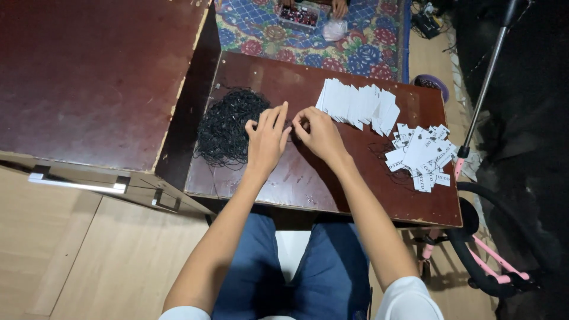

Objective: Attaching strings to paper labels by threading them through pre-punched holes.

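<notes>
Item one: your left hand (266, 140), fingers curled, fingertips pinched on a thin black cord at the right fringe of the heap of black cords (226, 127); that heap sits near the desk's (308, 189) far left corner. Item two: your right hand (318, 133), fingers bent, tips meeting those of the left near the desk's middle; whether it grips anything you cannot tell. Item three: fanned stack of white tags (358, 105), along the far edge, right of your hands. Item four: loose pile of printed white tags (421, 156) with cords attached, at the right edge. Item five: larger dark cabinet top (95, 71), adjoining the desk's left side.
</notes>
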